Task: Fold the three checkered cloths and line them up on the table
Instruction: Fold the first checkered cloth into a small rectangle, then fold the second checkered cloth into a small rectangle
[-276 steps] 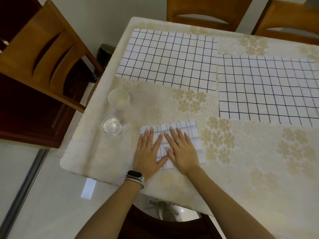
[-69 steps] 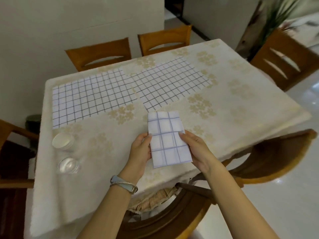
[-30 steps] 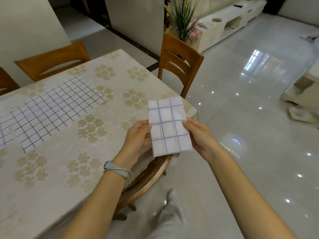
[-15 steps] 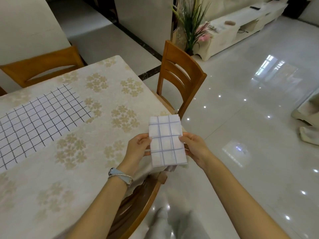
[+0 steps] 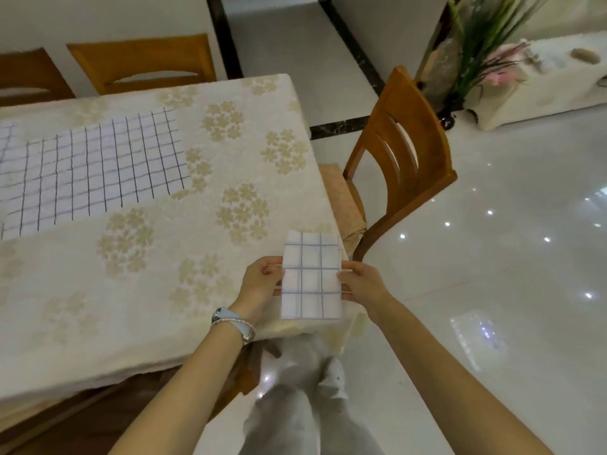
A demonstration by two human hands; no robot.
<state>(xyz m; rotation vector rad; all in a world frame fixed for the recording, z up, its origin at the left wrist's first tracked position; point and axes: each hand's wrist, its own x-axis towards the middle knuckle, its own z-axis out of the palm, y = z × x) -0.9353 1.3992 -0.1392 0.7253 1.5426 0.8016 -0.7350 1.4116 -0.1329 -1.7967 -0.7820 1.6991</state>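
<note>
I see the small folded white cloth with blue check lines (image 5: 310, 277) held just above the near right corner of the cream floral-clothed table (image 5: 98, 307). The left hand (image 5: 259, 284) pinches its left edge and the right hand (image 5: 361, 285) its right edge. A larger unfolded black-checked white cloth (image 5: 95, 172) lies flat towards the far left edge.

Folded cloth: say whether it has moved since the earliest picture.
Yes. The folded cloth has been lifted off the table and carried right, past the spread cloth, to the corner by the chair, held by left hand and right hand.
</note>
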